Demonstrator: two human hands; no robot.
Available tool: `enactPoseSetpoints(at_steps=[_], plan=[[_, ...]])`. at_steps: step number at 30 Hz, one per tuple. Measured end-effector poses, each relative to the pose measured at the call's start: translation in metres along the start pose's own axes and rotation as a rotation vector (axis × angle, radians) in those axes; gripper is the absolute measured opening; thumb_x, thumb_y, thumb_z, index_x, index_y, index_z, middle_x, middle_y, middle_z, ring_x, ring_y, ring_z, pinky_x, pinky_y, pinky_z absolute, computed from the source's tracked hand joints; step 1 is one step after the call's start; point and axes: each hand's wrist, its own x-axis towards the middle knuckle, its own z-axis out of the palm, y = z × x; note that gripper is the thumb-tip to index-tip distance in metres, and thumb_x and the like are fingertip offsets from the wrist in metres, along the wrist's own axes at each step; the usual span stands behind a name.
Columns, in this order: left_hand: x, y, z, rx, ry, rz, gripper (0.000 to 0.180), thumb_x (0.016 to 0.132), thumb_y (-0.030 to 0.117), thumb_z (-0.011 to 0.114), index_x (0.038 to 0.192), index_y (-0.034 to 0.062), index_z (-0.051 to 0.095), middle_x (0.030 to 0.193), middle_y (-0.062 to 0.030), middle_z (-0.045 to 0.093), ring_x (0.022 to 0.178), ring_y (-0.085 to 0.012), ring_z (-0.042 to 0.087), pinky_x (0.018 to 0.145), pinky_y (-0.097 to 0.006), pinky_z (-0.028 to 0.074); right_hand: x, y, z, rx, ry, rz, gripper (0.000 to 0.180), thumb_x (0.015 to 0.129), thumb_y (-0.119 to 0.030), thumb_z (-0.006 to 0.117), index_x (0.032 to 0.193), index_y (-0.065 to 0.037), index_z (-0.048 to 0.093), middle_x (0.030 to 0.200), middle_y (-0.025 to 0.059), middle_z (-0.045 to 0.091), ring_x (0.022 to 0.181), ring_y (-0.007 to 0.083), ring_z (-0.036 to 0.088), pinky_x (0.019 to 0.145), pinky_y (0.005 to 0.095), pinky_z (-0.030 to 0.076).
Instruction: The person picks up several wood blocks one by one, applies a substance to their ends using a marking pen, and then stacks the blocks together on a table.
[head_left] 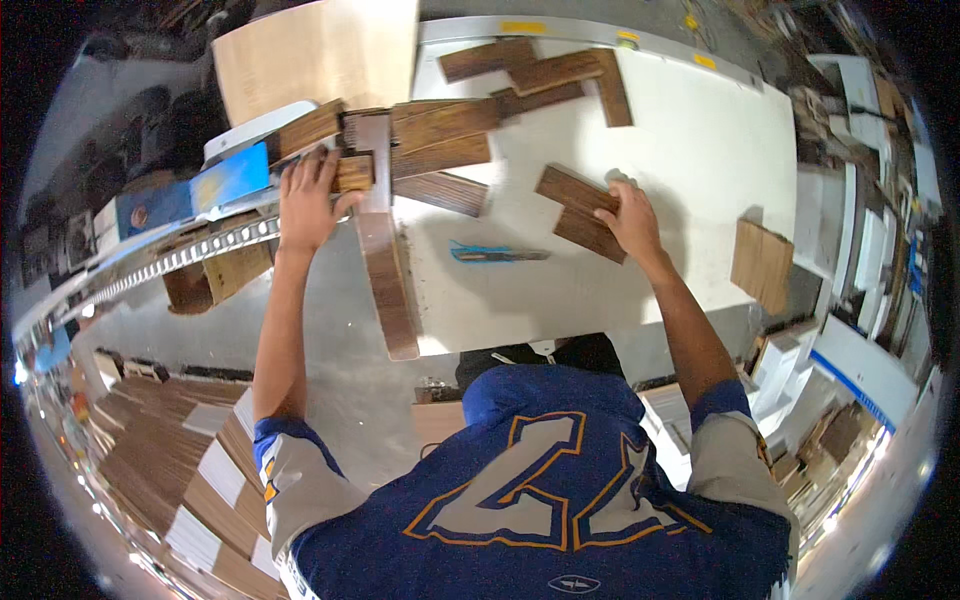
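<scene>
My left hand (312,205) is at the left edge of the white table, its fingers curled over a small brown wood block (355,174) with the thumb at its near side. Beneath and near it runs a long brown plank (384,275) along the table's left side. My right hand (635,222) pinches the right end of a dark wood piece (574,186). A second dark wood piece (590,236) overlaps it just below, by my thumb. Between my hands lies a slim tool (495,254) with blue edges and a grey tip; its exact kind is unclear.
Several dark wood pieces (556,70) lie toward the far edge of the white table (720,150). Wider brown pieces (440,135) are stacked left of centre. A pale board (315,55) stands at the far left, a blue box (230,180) nearer. At right sits a tan wood piece (761,265).
</scene>
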Motion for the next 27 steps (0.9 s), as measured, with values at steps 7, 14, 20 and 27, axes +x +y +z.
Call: enactPoseSetpoints(at_steps=[7,14,20,27], plan=[[0.004,0.020,-0.008,0.121,-0.032,0.005,0.076,0.088,0.048,0.078,0.148,0.0067,0.056,0.146,-0.0155,0.060,0.135,-0.0395,0.054,0.117,-0.052,0.039,-0.009,0.027,0.004,-0.074,0.178,-0.010,0.048,0.098,-0.034,0.074,0.136,-0.007,0.063,0.132,0.0205,0.066,0.125,0.0374,0.063,0.110,0.0495,0.051],[0.043,0.203,-0.022,-0.407,0.056,0.114,0.071,0.072,0.038,0.093,0.135,0.0160,0.069,0.117,-0.0106,0.069,0.109,-0.0343,0.065,0.095,-0.047,0.054,-0.082,0.020,0.025,0.074,0.172,0.088,0.048,0.094,-0.029,0.078,0.135,-0.008,0.062,0.136,0.0152,0.062,0.126,0.0381,0.060,0.109,0.0512,0.049],[0.097,0.341,0.028,-0.376,-0.057,0.416,0.068,0.075,0.038,0.091,0.136,0.0183,0.068,0.124,-0.0088,0.065,0.120,-0.0307,0.060,0.103,-0.047,0.048,-0.124,0.059,0.044,0.092,0.210,0.010,0.062,0.087,-0.026,0.084,0.141,-0.011,0.057,0.138,0.0155,0.061,0.131,0.0377,0.055,0.113,0.0534,0.043],[0.108,0.367,0.043,-0.128,-0.140,0.491,0.068,0.077,0.030,0.091,0.135,0.0087,0.062,0.133,-0.0102,0.062,0.129,-0.0331,0.057,0.118,-0.047,0.040,-0.143,0.104,0.021,0.181,0.262,-0.060,0.063,0.084,-0.025,0.085,0.139,-0.011,0.060,0.133,0.0136,0.061,0.128,0.0357,0.056,0.111,0.0522,0.045]])
